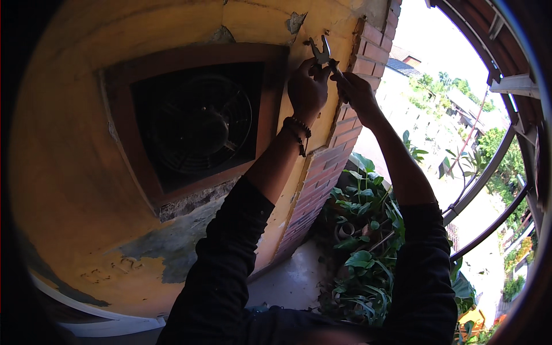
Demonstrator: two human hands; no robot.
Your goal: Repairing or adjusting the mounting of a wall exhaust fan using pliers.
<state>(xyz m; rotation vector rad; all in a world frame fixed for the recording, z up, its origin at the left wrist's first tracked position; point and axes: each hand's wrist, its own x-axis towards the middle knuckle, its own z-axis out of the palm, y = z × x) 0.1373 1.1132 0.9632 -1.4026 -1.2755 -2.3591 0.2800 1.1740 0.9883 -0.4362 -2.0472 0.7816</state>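
The left hand and right hand both seem curled tightly around the pliers, whose jaws gape upward near the wall, beside the bricks. Even pressure from both sides would likely steady the jaws.
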